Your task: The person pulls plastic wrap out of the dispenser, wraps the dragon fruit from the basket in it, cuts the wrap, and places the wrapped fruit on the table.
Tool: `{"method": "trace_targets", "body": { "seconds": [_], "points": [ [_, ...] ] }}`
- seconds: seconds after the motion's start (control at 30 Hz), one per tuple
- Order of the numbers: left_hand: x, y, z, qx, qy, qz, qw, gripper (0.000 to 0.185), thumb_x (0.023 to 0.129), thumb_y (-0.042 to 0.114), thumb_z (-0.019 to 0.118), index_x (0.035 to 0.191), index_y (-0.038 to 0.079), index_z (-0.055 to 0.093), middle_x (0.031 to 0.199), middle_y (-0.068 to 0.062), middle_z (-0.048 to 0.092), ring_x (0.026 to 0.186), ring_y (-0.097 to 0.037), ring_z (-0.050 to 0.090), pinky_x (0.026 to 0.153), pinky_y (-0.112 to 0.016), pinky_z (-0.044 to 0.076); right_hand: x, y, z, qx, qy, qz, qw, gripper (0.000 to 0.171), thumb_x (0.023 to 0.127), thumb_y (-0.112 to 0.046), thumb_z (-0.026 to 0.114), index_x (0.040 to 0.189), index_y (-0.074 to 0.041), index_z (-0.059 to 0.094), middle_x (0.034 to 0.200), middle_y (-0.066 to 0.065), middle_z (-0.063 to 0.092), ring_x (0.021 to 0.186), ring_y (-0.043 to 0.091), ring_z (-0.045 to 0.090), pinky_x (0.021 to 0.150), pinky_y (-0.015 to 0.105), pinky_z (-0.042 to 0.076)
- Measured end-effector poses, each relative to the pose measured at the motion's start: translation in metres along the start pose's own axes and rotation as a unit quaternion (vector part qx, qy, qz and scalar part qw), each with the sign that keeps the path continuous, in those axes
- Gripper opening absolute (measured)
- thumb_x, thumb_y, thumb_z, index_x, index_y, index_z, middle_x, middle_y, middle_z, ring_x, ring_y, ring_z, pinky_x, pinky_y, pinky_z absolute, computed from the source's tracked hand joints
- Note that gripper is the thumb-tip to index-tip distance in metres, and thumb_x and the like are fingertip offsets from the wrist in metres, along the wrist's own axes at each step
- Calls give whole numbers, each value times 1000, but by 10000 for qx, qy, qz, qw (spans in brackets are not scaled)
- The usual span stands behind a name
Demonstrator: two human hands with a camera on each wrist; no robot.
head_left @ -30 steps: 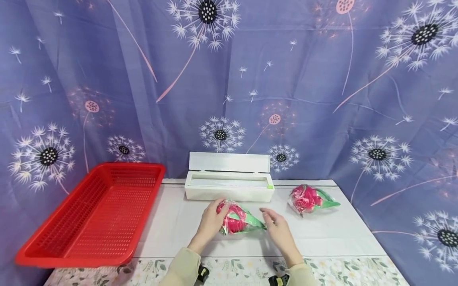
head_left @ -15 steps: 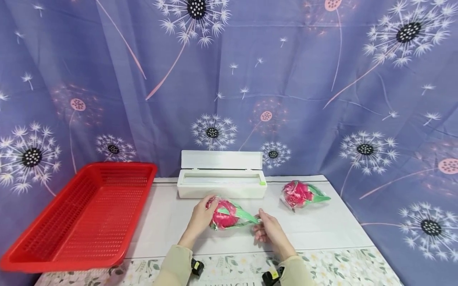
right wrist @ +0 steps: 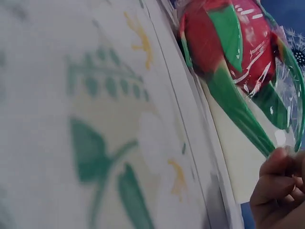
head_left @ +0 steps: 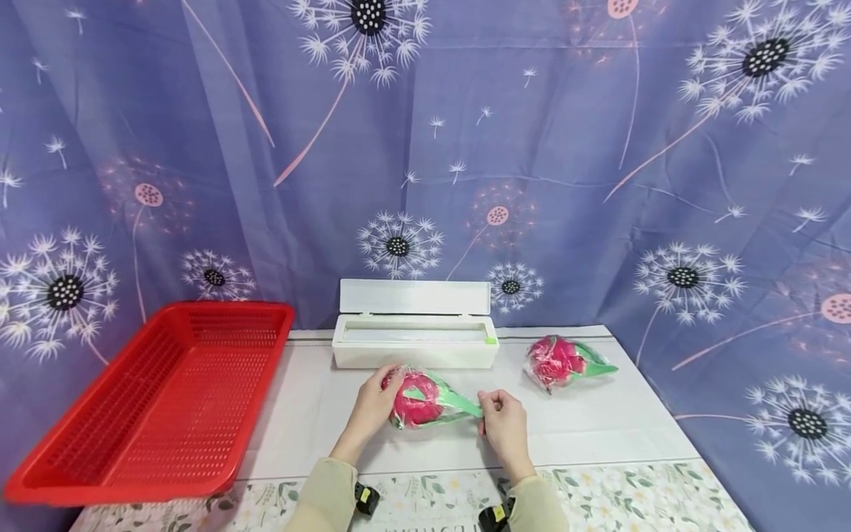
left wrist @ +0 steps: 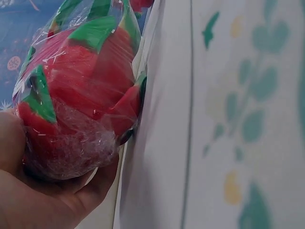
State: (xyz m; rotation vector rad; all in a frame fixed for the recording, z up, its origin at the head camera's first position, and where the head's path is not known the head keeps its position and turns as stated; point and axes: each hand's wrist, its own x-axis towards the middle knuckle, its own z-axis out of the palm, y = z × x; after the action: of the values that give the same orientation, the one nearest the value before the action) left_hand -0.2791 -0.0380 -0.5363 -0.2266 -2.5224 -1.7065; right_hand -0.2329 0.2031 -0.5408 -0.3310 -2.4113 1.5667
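A dragon fruit [head_left: 417,403] wrapped in clear plastic film lies between my hands, its green leaf tips pointing right. My left hand [head_left: 372,403] grips its rounded red end, the thumb on the near side and the fingers curled round; the left wrist view shows the film bunched there against the dragon fruit [left wrist: 90,90]. At the other end my right hand [head_left: 504,425] pinches the leaf tips and film between thumb and curled fingers. In the right wrist view the long green leaves of the dragon fruit [right wrist: 236,102] run down into that pinch.
Behind the hands stands a white cling film box [head_left: 415,353] with its lid raised. A second wrapped dragon fruit [head_left: 558,362] lies to the right. A large red basket [head_left: 262,414] occupies the left, on the white, flower-bordered tablecloth [head_left: 631,428]. A blue dandelion curtain [head_left: 572,244] hangs behind.
My right hand has gone from relaxed fingers near the leaf tips to pinching them. The left hand keeps its grip on the dragon fruit. The head view has shifted slightly.
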Motion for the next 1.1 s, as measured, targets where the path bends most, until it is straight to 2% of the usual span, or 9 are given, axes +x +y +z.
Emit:
{"method": "trace_targets", "body": {
  "seconds": [0.1, 0.2, 0.33, 0.43, 0.57, 0.7, 0.83, 0.93, 1.1],
  "points": [
    [0, 1, -1, -41, 9, -78, 10000, 53, 101, 47, 48, 136, 8, 57, 135, -15, 56, 129, -37, 47, 107, -53, 34, 0, -1, -5, 239, -339, 90, 9991, 41, 103, -36, 50, 93, 1, 65, 61, 7, 58, 45, 17, 56, 41, 26, 43],
    [0, 2, -1, -57, -49, -188, 9998, 53, 101, 46, 49, 137, 8, 56, 136, -15, 56, 130, -36, 46, 108, -52, 33, -3, -1, -14, 559, -1075, 279, 9922, 48, 102, -41, 49, 118, 2, 63, 78, 9, 63, 60, 19, 61, 52, 27, 49],
    [3, 2, -5, -77, -226, -287, 9993, 55, 101, 49, 48, 138, 10, 55, 137, -15, 55, 130, -37, 46, 107, -53, 33, -6, 1, -28, 511, -2127, -44, 9758, 52, 99, -30, 59, 140, 0, 48, 97, 13, 65, 78, 25, 64, 65, 31, 52],
    [8, 0, -10, -194, -343, -339, 9987, 54, 100, 50, 47, 137, 11, 56, 136, -14, 55, 129, -36, 47, 106, -54, 34, -2, 1, -35, 301, -2472, -716, 9658, 56, 93, -22, 68, 140, 0, 48, 97, 13, 66, 78, 28, 64, 65, 32, 53],
    [13, -5, -16, -579, -527, -526, 9955, 51, 101, 47, 48, 136, 11, 57, 135, -13, 56, 128, -34, 47, 107, -52, 33, 6, -2, -36, 57, -2433, -1368, 9602, 46, 85, -21, 77, 125, -2, 63, 88, 7, 67, 71, 22, 64, 61, 29, 52],
    [18, -13, -20, -948, -667, -804, 9900, 49, 102, 41, 48, 137, 8, 56, 135, -14, 56, 130, -33, 45, 109, -50, 31, 9, -5, -36, 202, -2376, -1636, 9573, 29, 85, -13, 76, 112, -2, 71, 88, 9, 70, 73, 16, 65, 65, 27, 54],
    [23, -18, -23, -1049, -641, -931, 9880, 49, 103, 40, 46, 137, 5, 55, 136, -16, 55, 132, -35, 43, 110, -51, 29, 13, -8, -35, 578, -2594, -1901, 9451, 18, 93, -6, 65, 108, 3, 72, 90, 20, 71, 78, 27, 69, 70, 34, 56],
    [24, -20, -23, -1096, -611, -975, 9873, 49, 103, 39, 46, 138, 5, 55, 136, -16, 55, 132, -36, 42, 111, -51, 27, 13, -11, -35, 882, -2890, -1949, 9331, 20, 96, -4, 61, 111, 6, 69, 87, 27, 68, 77, 37, 66, 69, 41, 56],
    [23, -21, -24, -1113, -555, -1065, 9865, 50, 103, 40, 46, 138, 6, 55, 139, -15, 53, 134, -36, 40, 111, -51, 26, 11, -12, -35, 1260, -3230, -1737, 9218, 29, 97, -5, 60, 123, 7, 62, 90, 24, 69, 79, 39, 65, 71, 44, 55]
  ]
}}
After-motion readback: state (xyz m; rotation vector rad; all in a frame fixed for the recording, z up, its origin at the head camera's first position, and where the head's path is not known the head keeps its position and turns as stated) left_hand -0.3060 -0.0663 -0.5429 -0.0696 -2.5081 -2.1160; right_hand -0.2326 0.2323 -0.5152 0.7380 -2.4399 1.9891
